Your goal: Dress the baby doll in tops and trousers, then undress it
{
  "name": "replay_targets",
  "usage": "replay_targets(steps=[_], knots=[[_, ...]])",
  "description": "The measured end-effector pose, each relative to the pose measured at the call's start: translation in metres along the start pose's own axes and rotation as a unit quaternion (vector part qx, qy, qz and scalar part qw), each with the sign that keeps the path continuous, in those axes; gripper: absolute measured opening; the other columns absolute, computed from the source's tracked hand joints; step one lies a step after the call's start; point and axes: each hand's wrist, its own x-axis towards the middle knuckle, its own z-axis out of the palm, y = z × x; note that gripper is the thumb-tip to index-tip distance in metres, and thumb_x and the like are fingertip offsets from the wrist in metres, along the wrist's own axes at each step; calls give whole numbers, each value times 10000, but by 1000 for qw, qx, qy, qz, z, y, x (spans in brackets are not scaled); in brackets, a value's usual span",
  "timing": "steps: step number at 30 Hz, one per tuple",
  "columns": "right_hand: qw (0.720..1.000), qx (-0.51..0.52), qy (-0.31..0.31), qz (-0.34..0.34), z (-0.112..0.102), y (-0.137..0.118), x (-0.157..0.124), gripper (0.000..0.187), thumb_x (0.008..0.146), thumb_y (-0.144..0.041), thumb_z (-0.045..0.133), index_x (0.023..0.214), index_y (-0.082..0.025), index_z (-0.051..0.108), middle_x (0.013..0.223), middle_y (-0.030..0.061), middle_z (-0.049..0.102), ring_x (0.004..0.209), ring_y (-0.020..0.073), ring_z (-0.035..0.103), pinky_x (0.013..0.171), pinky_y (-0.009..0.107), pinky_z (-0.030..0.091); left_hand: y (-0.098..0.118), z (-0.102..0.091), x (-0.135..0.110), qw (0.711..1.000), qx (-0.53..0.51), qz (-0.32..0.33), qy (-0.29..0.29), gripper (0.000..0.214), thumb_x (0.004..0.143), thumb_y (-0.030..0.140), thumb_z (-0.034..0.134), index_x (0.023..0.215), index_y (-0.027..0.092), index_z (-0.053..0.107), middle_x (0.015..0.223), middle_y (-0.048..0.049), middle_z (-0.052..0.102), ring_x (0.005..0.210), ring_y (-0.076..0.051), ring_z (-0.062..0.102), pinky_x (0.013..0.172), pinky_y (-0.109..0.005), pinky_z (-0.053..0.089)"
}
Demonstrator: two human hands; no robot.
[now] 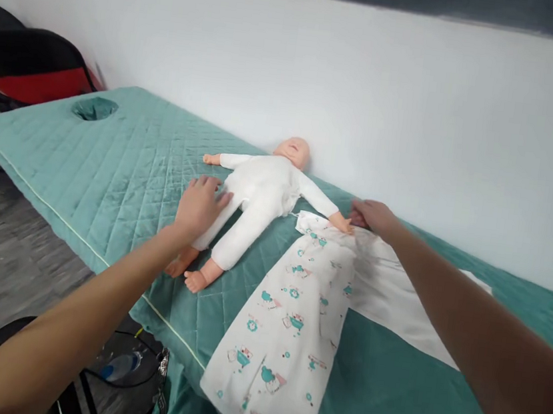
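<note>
A baby doll (pixel 264 182) with a white cloth body lies on its back on a green quilted bed cover, its head by the wall and its feet towards me. My left hand (pixel 200 206) is beside the doll's leg on the left, fingers apart and holding nothing; the fingertips are near or touching the thigh. Just beyond the doll's outstretched hand, my right hand (pixel 373 217) has its fingers curled. It is at the upper edge of the white baby clothing, but what the fingers grip is hidden. A printed part of the baby clothing (pixel 295 303) hangs over the bed's front edge.
Plain white cloth (pixel 406 297) extends right beneath my forearm. The green bed cover (pixel 137 149) has a round hole (pixel 94 109) at its far left. Dark chairs (pixel 27 59) stand beyond that end. A plastic bottle (pixel 120 366) and cables lie below the bed's front edge.
</note>
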Motion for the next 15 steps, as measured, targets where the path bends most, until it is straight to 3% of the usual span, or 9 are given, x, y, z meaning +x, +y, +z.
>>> replay_targets(steps=[2,3,5,7,9,11,15], knots=[[998,-48,11,34,-27,35,-33,399,882,-538,601,715,-182,664,736,122,693,808,303,665,767,426,530,22,2,-23,995,26,101,0,275,993,324,456,1110,154,638,1182,-132,662,1194,-297,548,1091,-472,411],[995,-86,7,43,-39,50,-50,399,860,-554,621,693,-194,656,718,111,684,821,317,661,778,431,519,35,6,-37,990,14,135,-44,289,1004,329,423,1070,165,651,1136,-123,675,1152,-287,576,1060,-446,436],[977,-207,-30,27,-60,72,-80,385,865,-555,596,711,-207,651,782,109,706,853,324,662,801,437,509,63,21,-67,971,-34,141,-190,378,993,484,437,1034,189,668,1034,-107,702,992,-274,649,954,-412,497],[956,-289,-54,12,-76,83,-106,326,863,-501,597,759,-200,667,906,135,735,913,336,668,843,451,504,88,42,-93,958,10,143,-249,508,896,621,561,1075,156,659,1098,-171,689,1053,-344,648,946,-451,498],[949,-311,-49,7,-86,85,-126,267,846,-439,624,840,-182,697,1032,167,741,1003,360,663,899,470,493,106,63,-111,956,59,134,-254,576,808,570,703,1160,120,630,1282,-238,618,1232,-420,569,989,-493,479],[949,-312,-34,-2,-93,80,-144,273,857,-412,615,963,-180,713,1134,169,730,1087,369,644,949,479,478,118,79,-122,953,43,127,-272,570,808,458,719,1233,97,596,1344,-261,584,1274,-426,548,1007,-504,471],[953,-300,-21,-40,-100,61,-181,319,924,-397,527,1135,-224,693,1208,126,720,1115,350,640,978,478,465,136,87,-141,915,-39,188,-354,479,762,210,687,1234,152,630,1265,-157,681,1169,-325,645,986,-383,500]])
